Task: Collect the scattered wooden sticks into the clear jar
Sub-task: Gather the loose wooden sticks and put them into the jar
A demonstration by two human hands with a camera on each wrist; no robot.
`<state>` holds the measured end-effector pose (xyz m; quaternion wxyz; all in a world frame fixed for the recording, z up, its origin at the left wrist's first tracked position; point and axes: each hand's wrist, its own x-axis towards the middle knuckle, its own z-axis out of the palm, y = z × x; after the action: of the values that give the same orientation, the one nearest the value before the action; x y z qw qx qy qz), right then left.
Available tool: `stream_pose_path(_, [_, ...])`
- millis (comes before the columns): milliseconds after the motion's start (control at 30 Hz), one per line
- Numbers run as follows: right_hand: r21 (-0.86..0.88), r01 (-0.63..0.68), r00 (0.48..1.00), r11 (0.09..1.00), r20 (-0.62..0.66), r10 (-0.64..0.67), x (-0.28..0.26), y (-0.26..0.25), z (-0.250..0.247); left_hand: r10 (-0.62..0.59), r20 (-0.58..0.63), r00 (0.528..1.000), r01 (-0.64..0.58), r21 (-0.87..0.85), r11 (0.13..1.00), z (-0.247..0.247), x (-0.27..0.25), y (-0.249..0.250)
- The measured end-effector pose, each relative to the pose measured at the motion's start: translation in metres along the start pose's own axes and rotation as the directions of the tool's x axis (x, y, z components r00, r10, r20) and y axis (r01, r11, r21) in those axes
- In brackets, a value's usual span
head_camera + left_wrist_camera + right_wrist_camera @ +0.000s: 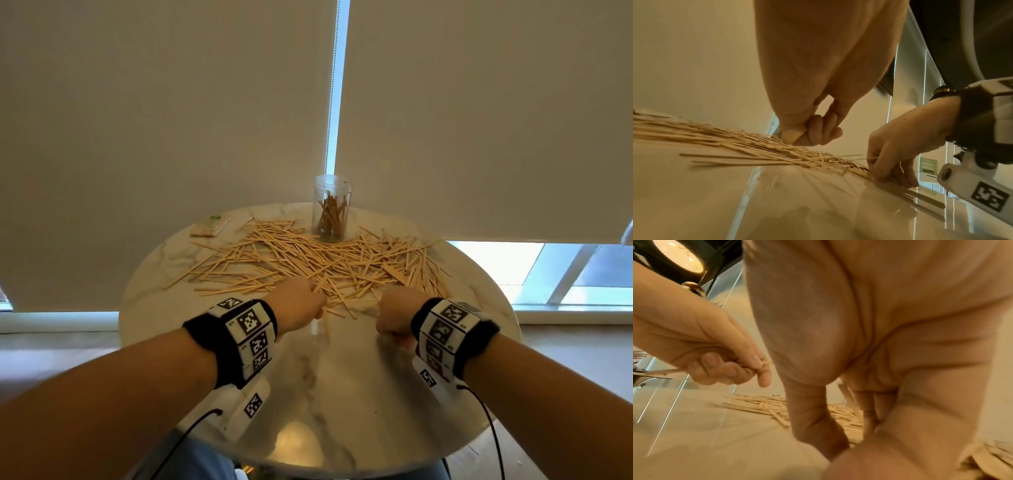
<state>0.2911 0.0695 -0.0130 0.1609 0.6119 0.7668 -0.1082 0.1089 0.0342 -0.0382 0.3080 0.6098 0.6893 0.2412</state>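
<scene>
Pale blinds hang behind the round marble worktop [342, 377]. Scattered wooden sticks [308, 263] sprawl between my hands and the clear jar [331, 205], which stands upright beyond them. My left hand [298, 305] pinches a stick; only the wrist views show that. My right hand [394, 315] curls onto sticks at the near edge.

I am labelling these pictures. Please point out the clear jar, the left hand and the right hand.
clear jar [331, 192]: head view, upper wall.
left hand [297, 304]: head view, back of hand.
right hand [394, 312]: head view, back of hand.

No readable text — only coded wristband [251, 329] markers.
</scene>
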Motion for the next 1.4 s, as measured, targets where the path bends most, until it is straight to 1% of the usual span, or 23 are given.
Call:
stream_pose_path(100, [0.094,-0.018,1.0,0.995,0.009,0.018,0.005,0.01,0.0,0.01,0.039,0.999,-0.007,-0.076,0.997,0.004,0.005,-0.001])
stream_pose_path(200, [0.261,-0.043,0.999,0.965,0.035,0.035,0.012,0.019,0.0,-0.011,0.066,0.998,0.019,-0.131,0.991,0.01,0.009,-0.001])
stream_pose_path(233, [0.349,-0.037,0.999,0.936,0.044,0.023,0.013,0.02,-0.001,-0.018,0.067,0.998,0.028,-0.144,0.989,0.012,0.011,0.0])
stream_pose_path(300, [0.529,-0.013,0.999,0.848,0.05,-0.016,0.014,0.02,-0.003,-0.031,0.07,0.997,0.041,-0.157,0.987,0.014,0.014,0.003])
stream_pose_path(367, [0.616,0.032,0.999,0.787,0.012,-0.05,0.014,0.015,-0.007,-0.051,0.077,0.996,0.062,-0.152,0.986,0.017,0.016,0.009])
stream_pose_path(433, [0.657,0.076,0.996,0.75,-0.024,-0.081,0.013,0.006,-0.01,-0.081,0.098,0.992,0.1,-0.211,0.972,0.019,0.021,0.013])
stream_pose_path(500, [0.621,0.126,0.991,0.774,-0.05,-0.122,0.008,-0.006,-0.012,-0.083,0.103,0.991,0.109,-0.289,0.951,0.021,0.027,0.018])
stream_pose_path(533, [0.607,0.156,0.987,0.779,-0.072,-0.142,0.005,-0.012,-0.013,-0.068,0.092,0.993,0.093,-0.296,0.951,0.021,0.03,0.019])
stream_pose_path(567, [0.624,0.185,0.982,0.759,-0.102,-0.156,0.003,-0.018,-0.013,-0.052,0.074,0.996,0.071,-0.286,0.955,0.02,0.033,0.02])
stream_pose_path(600, [0.665,0.213,0.977,0.716,-0.139,-0.162,0.005,-0.022,-0.012,-0.037,0.056,0.998,0.051,-0.277,0.96,0.018,0.035,0.02])
stream_pose_path(633, [0.693,0.23,0.973,0.683,-0.172,-0.153,0.007,-0.027,-0.012,-0.028,0.041,0.999,0.039,-0.282,0.959,0.017,0.039,0.019])
stream_pose_path(667, [0.7,0.248,0.968,0.67,-0.2,-0.149,0.008,-0.033,-0.012,-0.034,0.027,0.999,0.04,-0.312,0.949,0.015,0.041,0.018])
stream_pose_path(767, [0.676,0.296,0.955,0.674,-0.231,-0.188,0.015,-0.041,-0.012,-0.092,-0.029,0.995,0.072,-0.411,0.909,0.011,0.054,0.008])
stream_pose_path(833, [0.673,0.338,0.941,0.658,-0.258,-0.219,0.017,-0.041,-0.016,-0.153,-0.106,0.983,0.091,-0.441,0.893,0.006,0.057,0.004])
stream_pose_path(900, [0.667,0.372,0.923,0.646,-0.342,-0.178,0.021,-0.035,-0.023,-0.176,-0.162,0.971,0.083,-0.459,0.884,-0.001,0.055,0.0])
stream_pose_path(933, [0.648,0.392,0.904,0.653,-0.405,-0.14,0.022,-0.033,-0.027,-0.159,-0.147,0.976,0.068,-0.49,0.869,-0.005,0.054,0.0])
stream_pose_path(967, [0.629,0.413,0.881,0.659,-0.461,-0.112,0.024,-0.03,-0.032,-0.138,-0.101,0.985,0.06,-0.551,0.832,-0.007,0.052,0.0])
stream_pose_path(1033, [0.595,0.459,0.843,0.66,-0.527,-0.111,0.028,-0.029,-0.039,-0.1,0.004,0.995,0.076,-0.679,0.73,-0.008,0.044,0.005])
stream_pose_path(1067, [0.582,0.479,0.831,0.657,-0.542,-0.127,0.03,-0.031,-0.041,-0.07,0.027,0.997,0.069,-0.699,0.712,-0.007,0.041,0.007])
stream_pose_path(1133, [0.526,0.507,0.8,0.683,-0.582,-0.146,0.034,-0.033,-0.042,-0.013,0.031,0.999,0.031,-0.675,0.737,-0.003,0.04,0.009])
stream_pose_path(1200, [0.479,0.505,0.783,0.718,-0.604,-0.148,0.037,-0.035,-0.04,0.005,0.023,1.0,0.011,-0.657,0.754,-0.004,0.038,0.011])
stream_pose_path(1333, [0.477,0.535,0.765,0.697,-0.625,-0.159,0.037,-0.037,-0.033,-0.045,-0.021,0.999,0.018,-0.694,0.72,-0.01,0.041,0.009])
stream_pose_path(1400, [0.471,0.5,0.775,0.726,-0.618,-0.132,0.042,-0.036,-0.032,-0.046,-0.043,0.998,0.004,-0.687,0.727,-0.013,0.043,0.007])
